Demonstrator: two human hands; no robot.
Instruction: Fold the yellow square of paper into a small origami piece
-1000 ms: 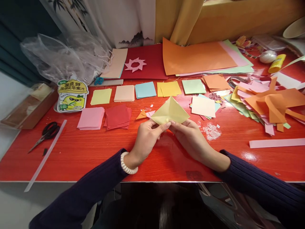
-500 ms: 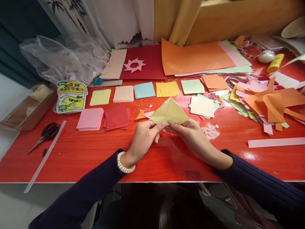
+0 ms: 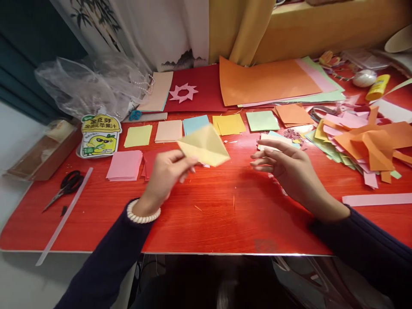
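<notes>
My left hand (image 3: 169, 171) pinches one corner of a pale yellow sheet of paper (image 3: 205, 146), which is creased and partly opened out above the table. The sheet is slightly blurred and hides part of the red square stack (image 3: 148, 163) behind it. Off to the right, my right hand (image 3: 285, 165) holds nothing, its fingers apart and a little curled. It is just in front of a cream-topped stack of squares (image 3: 277, 138), covering part of it.
Square stacks line the red table (image 3: 206, 223), among them pink (image 3: 124, 165), yellow (image 3: 229, 124) and green (image 3: 262, 120). Scissors (image 3: 67, 185) lie left beside a pink strip (image 3: 66, 214). Paper scraps (image 3: 367, 141) heap at right. A pink paper ring (image 3: 183, 92) rests on dark red sheets.
The folded yellow triangle, held in both hands before, has opened partway. My left hand has carried it left and tilted it; my right hand has let go and moved right.
</notes>
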